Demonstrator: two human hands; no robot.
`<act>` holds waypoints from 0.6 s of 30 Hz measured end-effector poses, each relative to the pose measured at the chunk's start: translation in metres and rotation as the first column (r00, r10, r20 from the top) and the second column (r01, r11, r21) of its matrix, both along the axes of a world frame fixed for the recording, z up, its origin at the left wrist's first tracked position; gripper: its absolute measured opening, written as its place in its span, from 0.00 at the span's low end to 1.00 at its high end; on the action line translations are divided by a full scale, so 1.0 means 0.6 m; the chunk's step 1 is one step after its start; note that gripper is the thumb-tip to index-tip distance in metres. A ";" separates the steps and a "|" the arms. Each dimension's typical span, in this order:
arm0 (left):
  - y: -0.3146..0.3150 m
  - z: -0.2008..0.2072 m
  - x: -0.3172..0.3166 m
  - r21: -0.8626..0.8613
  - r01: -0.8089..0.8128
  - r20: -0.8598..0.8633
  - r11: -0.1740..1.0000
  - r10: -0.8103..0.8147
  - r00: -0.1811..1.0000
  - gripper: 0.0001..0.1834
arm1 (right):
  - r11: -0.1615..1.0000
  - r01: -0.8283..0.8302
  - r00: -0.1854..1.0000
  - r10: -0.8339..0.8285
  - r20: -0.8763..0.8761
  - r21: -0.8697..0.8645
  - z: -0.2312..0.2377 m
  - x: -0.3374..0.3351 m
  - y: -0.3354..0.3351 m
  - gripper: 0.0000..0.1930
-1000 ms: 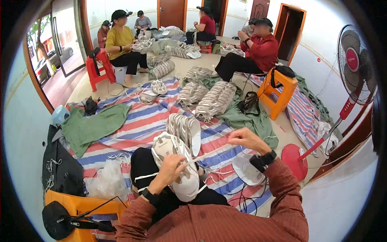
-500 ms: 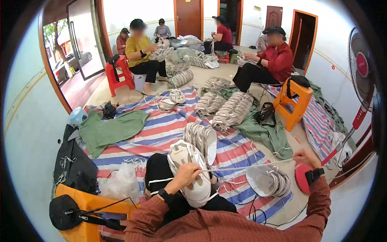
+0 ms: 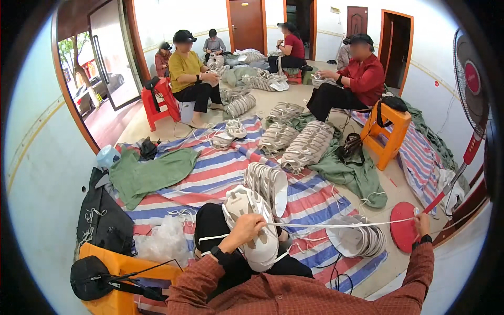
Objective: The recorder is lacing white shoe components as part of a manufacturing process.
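Note:
A white and beige sneaker upper (image 3: 265, 245) rests across my lap, its toe end toward me. My left hand (image 3: 248, 231) lies over its lacing area, fingers closed on a white shoelace (image 3: 336, 226). The lace runs taut from there out to the far right, where my right hand (image 3: 421, 224) pinches it with the arm stretched wide. Another lace end trails off the upper's left side. Just beyond my knees stands a row of nested shoe uppers (image 3: 266, 184). A second nested stack (image 3: 359, 239) lies to the right, below the lace.
A striped tarp (image 3: 220, 176) covers the floor, with green cloth (image 3: 152, 173) and more upper stacks (image 3: 308, 144) on it. An orange stool (image 3: 113, 302) with a black pouch is at my left. A fan (image 3: 470, 152) with a red base stands right. Several people sit farther back.
My right hand has moved outward and down to the right, drawing a longer stretch of lace. My left hand stays at the upper. The whole view has shifted slightly.

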State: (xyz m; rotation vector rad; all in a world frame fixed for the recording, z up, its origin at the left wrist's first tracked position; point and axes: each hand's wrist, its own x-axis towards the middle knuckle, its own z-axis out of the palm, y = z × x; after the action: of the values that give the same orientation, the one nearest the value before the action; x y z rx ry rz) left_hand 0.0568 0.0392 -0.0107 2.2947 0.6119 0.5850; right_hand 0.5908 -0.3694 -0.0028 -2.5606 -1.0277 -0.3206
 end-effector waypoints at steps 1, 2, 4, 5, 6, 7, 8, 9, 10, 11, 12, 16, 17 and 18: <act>0.000 0.001 0.000 0.025 -0.015 -0.010 1.000 0.015 1.000 0.09 | 1.000 0.023 0.999 -0.022 0.026 -0.005 -0.015 0.011 -0.020 0.05; -0.001 0.001 0.000 0.017 -0.012 -0.002 1.000 0.012 1.000 0.09 | 0.996 0.083 0.995 -0.081 0.061 -0.023 -0.029 0.021 -0.039 0.05; -0.001 0.001 0.000 0.008 -0.010 0.004 1.000 0.010 1.000 0.09 | 0.998 0.055 0.997 -0.057 0.056 0.037 -0.053 0.040 -0.074 0.06; -0.001 0.001 -0.001 -0.007 -0.017 0.008 1.000 0.017 1.000 0.10 | 0.989 0.140 0.988 -0.142 0.065 0.040 -0.063 0.049 -0.088 0.08; -0.002 0.001 -0.001 -0.050 -0.007 0.018 0.999 0.008 1.000 0.10 | 0.994 0.065 0.996 -0.070 0.060 0.083 -0.071 0.055 -0.103 0.08; -0.001 0.001 -0.001 -0.025 -0.024 0.009 0.999 0.024 1.000 0.10 | 0.989 0.131 0.983 -0.138 0.119 0.068 -0.076 0.059 -0.120 0.09; -0.001 0.000 -0.001 -0.006 -0.022 0.004 1.000 0.022 1.000 0.09 | 0.963 0.268 0.940 -0.270 0.209 0.037 -0.079 0.064 -0.135 0.11; -0.001 -0.001 -0.001 0.010 -0.006 0.019 1.000 0.006 1.000 0.08 | 0.979 0.198 0.963 -0.204 0.177 0.052 -0.080 0.069 -0.150 0.11; -0.001 -0.002 -0.001 0.009 -0.018 -0.001 1.000 0.018 1.000 0.08 | 0.951 0.307 0.939 -0.307 0.155 0.024 -0.079 0.073 -0.163 0.12; -0.001 -0.003 -0.001 0.015 -0.023 0.000 1.000 0.023 1.000 0.08 | 0.915 0.403 0.896 -0.401 0.191 0.029 -0.078 0.078 -0.175 0.12; -0.001 -0.005 -0.001 0.003 -0.012 0.016 1.000 0.012 1.000 0.08 | 0.911 0.411 0.903 -0.406 0.138 -0.010 -0.075 0.083 -0.184 0.12; -0.001 -0.011 0.001 0.062 -0.019 -0.016 0.998 0.020 1.000 0.07 | 0.846 0.465 0.885 -0.446 -0.131 0.260 -0.063 0.080 -0.176 0.12; -0.002 -0.012 0.001 0.130 0.003 -0.003 0.992 -0.003 1.000 0.07 | 0.706 0.578 0.781 -0.335 -0.527 0.408 -0.055 0.074 -0.160 0.11; -0.003 -0.013 0.001 0.178 0.038 0.007 0.983 -0.040 0.999 0.08 | 0.733 0.564 0.774 -0.309 -0.552 0.381 -0.052 0.060 -0.134 0.11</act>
State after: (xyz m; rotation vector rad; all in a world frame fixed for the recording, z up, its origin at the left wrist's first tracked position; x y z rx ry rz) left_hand 0.0577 0.0377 -0.0186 2.4626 0.5259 0.6560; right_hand 0.6269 -0.4500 -0.0338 -2.1630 -0.0858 -0.0848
